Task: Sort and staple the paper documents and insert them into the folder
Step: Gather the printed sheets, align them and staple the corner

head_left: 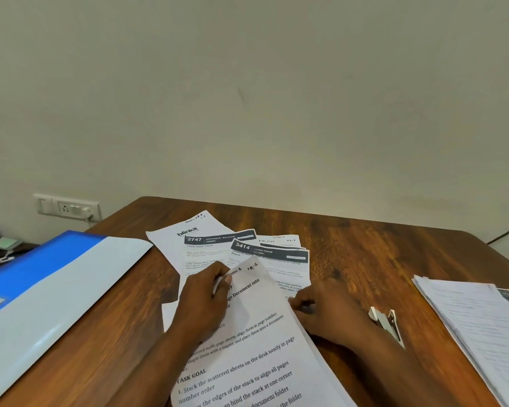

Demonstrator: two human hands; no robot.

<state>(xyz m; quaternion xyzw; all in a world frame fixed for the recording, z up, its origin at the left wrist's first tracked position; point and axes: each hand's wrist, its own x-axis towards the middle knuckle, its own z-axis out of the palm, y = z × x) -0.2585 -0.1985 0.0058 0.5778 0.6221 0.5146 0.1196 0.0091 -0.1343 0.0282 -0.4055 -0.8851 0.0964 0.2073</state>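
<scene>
Fingers [218, 274] of the left hand [202, 304] are pinching the top corner of the instruction sheet [259, 348], seemingly to square it, while the right hand [323, 312] is curling onto its right edge. Right of that sheet the stapler [387, 321] and a stack [476, 324] are waiting within reach. Beyond it loose pages [218, 245] are fanning unsorted; left, the blue folder [56, 286] is lying.

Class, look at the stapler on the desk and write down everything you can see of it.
The stapler is small, pale and shiny, seemingly metal with a white end piece. It lies on the brown wooden desk, its arms parted in a V toward the wall. It sits just right of the right hand, which may brush it, and left of the paper stack at the desk's right edge. Motion blur hides finer detail.
</scene>
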